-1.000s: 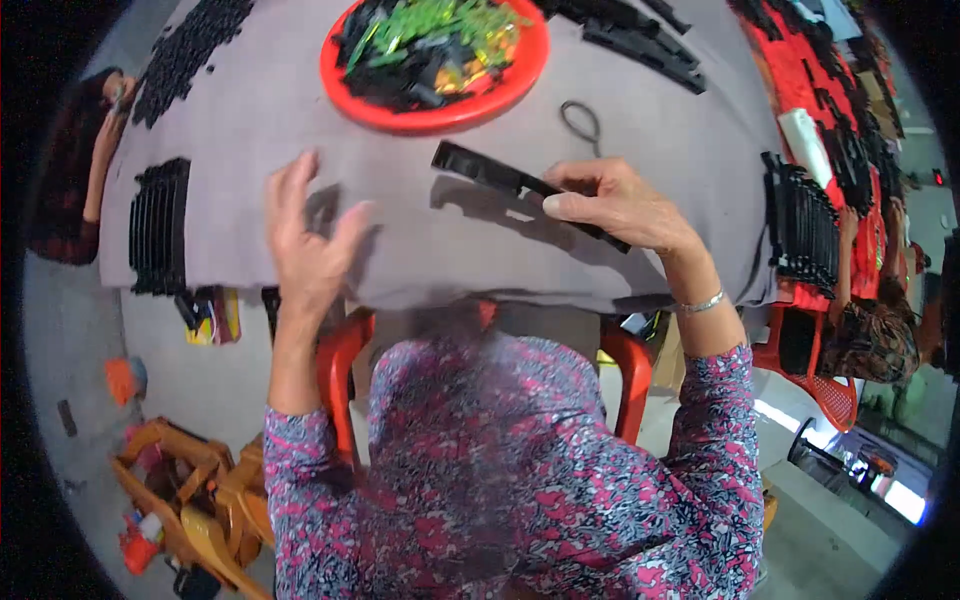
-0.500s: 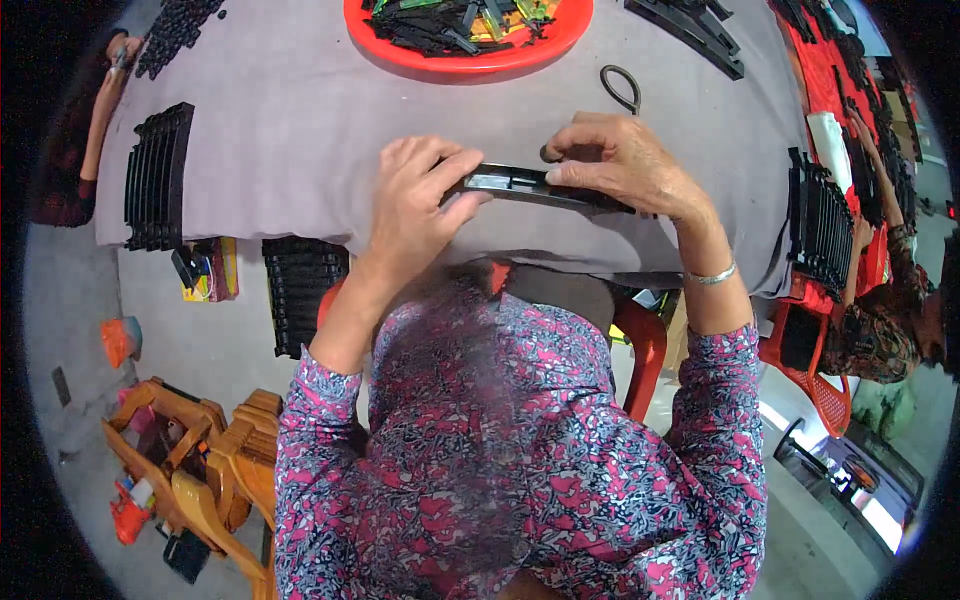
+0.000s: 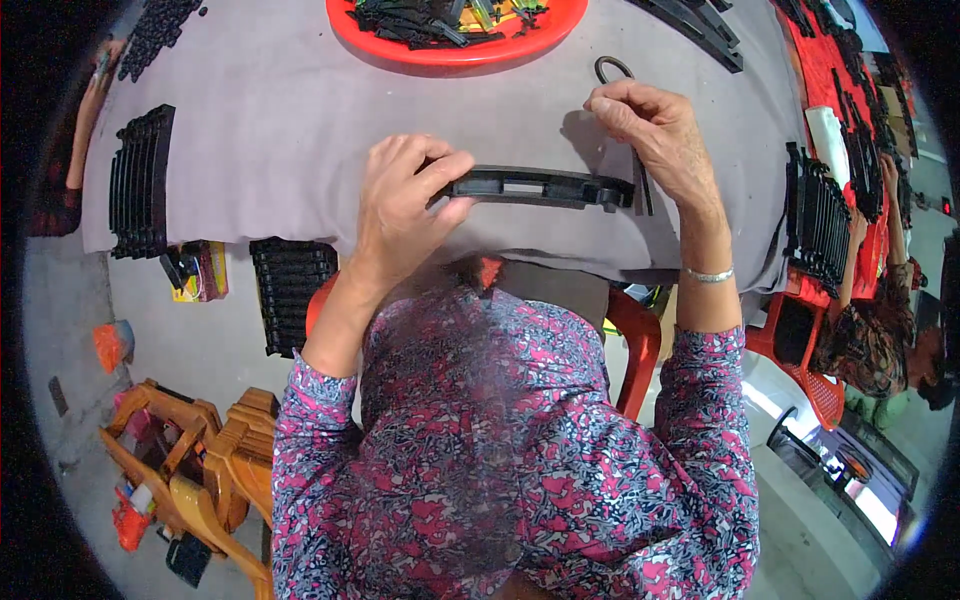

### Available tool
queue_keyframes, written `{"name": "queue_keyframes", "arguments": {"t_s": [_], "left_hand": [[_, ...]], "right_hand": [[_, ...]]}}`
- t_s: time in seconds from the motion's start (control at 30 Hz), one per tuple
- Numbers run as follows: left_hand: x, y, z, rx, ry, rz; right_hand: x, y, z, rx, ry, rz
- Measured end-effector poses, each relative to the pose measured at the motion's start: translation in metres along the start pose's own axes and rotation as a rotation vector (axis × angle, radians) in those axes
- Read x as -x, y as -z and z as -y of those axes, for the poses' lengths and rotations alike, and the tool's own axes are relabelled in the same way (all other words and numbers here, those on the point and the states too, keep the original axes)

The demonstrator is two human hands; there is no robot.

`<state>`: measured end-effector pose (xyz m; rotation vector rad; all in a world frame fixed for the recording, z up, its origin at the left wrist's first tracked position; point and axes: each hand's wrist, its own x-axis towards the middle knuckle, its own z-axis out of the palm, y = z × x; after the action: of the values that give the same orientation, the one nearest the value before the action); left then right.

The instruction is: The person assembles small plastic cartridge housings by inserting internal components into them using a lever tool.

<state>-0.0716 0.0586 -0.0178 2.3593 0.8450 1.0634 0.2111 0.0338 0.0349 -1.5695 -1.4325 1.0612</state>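
Observation:
My left hand point(image 3: 408, 200) pinches one end of a long, slightly curved black plastic strip point(image 3: 545, 188) with a small rectangular slot. The strip is held level above the grey cloth, its other end free. My right hand point(image 3: 655, 130) is off the strip, raised up and to the right, with thumb and fingertips pressed together. Whatever they hold, if anything, is too small or hidden to name. Behind this hand shows the loop of a thin dark tool point(image 3: 612, 67); its straight shaft comes out below the hand, the middle hidden.
A red basin point(image 3: 460, 62) of black and coloured plastic pieces stands at the far side. Stacks of black strips lie at the left point(image 3: 142, 182) and right point(image 3: 820, 220) table edges. Co-workers' arms show at both sides. A wooden chair point(image 3: 200, 470) stands lower left.
My right hand has left the black strip and moved up and right toward the looped tool. My left hand keeps its grip, and the strip has turned slightly, its slot now showing through.

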Motion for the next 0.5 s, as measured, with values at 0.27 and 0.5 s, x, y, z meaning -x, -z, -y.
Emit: {"name": "queue_keyframes", "arguments": {"t_s": [0.27,0.5], "left_hand": [[0.001,0.001,-0.001,-0.013,0.022,0.001],[0.018,-0.006,-0.018,0.046,-0.002,-0.102]], "right_hand": [[0.036,-0.023,0.039,0.529,0.314,-0.086],[0.074,-0.066,0.027,0.111,-0.17,-0.032]]}}
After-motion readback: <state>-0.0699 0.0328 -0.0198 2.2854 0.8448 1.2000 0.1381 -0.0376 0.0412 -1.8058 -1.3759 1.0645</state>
